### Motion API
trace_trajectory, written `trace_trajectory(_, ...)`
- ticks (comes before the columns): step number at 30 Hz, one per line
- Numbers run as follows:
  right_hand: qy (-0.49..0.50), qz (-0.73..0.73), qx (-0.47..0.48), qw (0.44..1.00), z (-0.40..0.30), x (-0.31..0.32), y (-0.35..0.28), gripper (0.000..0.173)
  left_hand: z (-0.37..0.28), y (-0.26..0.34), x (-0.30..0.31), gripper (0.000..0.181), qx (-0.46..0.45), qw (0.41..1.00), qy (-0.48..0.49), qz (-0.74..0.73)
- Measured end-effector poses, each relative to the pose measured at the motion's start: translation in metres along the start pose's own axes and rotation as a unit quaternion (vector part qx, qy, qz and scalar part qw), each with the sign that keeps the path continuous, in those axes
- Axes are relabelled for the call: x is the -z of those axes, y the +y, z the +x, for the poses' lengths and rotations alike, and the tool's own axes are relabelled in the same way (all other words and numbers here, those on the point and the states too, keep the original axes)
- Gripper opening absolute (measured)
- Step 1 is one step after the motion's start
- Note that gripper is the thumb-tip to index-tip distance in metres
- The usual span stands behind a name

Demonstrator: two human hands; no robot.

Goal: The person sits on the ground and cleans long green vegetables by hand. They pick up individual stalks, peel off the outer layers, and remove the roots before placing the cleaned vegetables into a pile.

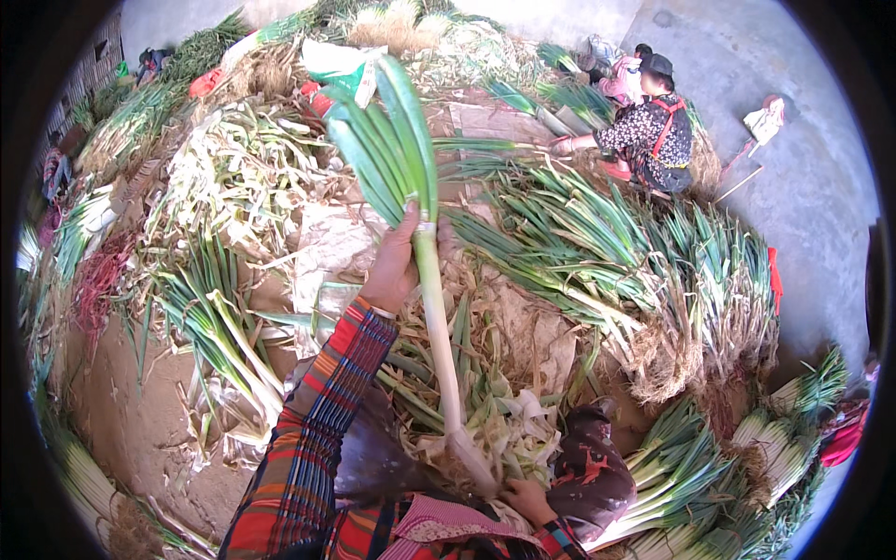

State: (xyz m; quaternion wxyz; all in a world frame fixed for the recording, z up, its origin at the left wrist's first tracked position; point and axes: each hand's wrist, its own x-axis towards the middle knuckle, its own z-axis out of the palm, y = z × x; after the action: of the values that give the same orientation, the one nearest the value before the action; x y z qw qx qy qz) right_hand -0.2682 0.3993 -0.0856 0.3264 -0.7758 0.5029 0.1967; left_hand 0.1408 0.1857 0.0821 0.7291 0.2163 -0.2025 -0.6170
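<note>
A large Welsh onion slants before me, its green leaves fanned out at the top and its pale shank running down towards my lap. My left hand grips it where the leaves meet the shank. Down by the root end, my right hand has its fingers curled against the base; the fingertips are partly hidden. Stripped onion skins and dry leaves lie under the shank, between my knees. On my left, several unbundled onions rest on the ground.
To the right lies a long row of untrimmed onions, roots towards me. Paler bundled onions sit by my right knee. A heap of peeled leaves rises at the left. A co-worker crouches at the far right, touching onions.
</note>
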Motion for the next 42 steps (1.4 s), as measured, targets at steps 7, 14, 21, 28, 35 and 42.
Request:
trace_trajectory(7, 0.168, 0.655, 0.130, 0.725, 0.009, 0.065, -0.087, 0.030, -0.003, -0.059, 0.024, 0.028, -0.038, 0.996, 0.082, -0.020)
trace_trajectory(14, 0.158, 0.565, 0.059, 0.808, -0.034, 0.045, -0.115, 0.017, -0.052, -0.193, 0.122, 0.023, 0.038, 0.973, 0.222, -0.048)
trace_trajectory(21, 0.246, 0.435, 0.088, 0.862, -0.050, 0.032, -0.101, 0.023, -0.077, -0.188, 0.091, 0.025, 0.115, 0.961, 0.251, 0.008)
trace_trajectory(28, 0.283, 0.360, 0.064, 0.886, -0.058, 0.038, -0.111, 0.020, -0.069, -0.168, 0.065, 0.035, -0.071, 0.942, 0.244, 0.220)
trace_trajectory(35, 0.241, 0.582, 0.103, 0.770, -0.028, 0.060, -0.122, 0.021, -0.070, -0.105, -0.009, 0.020, -0.299, 0.744, 0.096, 0.590)
trace_trajectory(42, 0.384, 0.557, 0.175, 0.716, 0.069, 0.091, -0.112, 0.028, -0.163, -0.102, -0.042, 0.015, -0.277, 0.727, -0.103, 0.620)
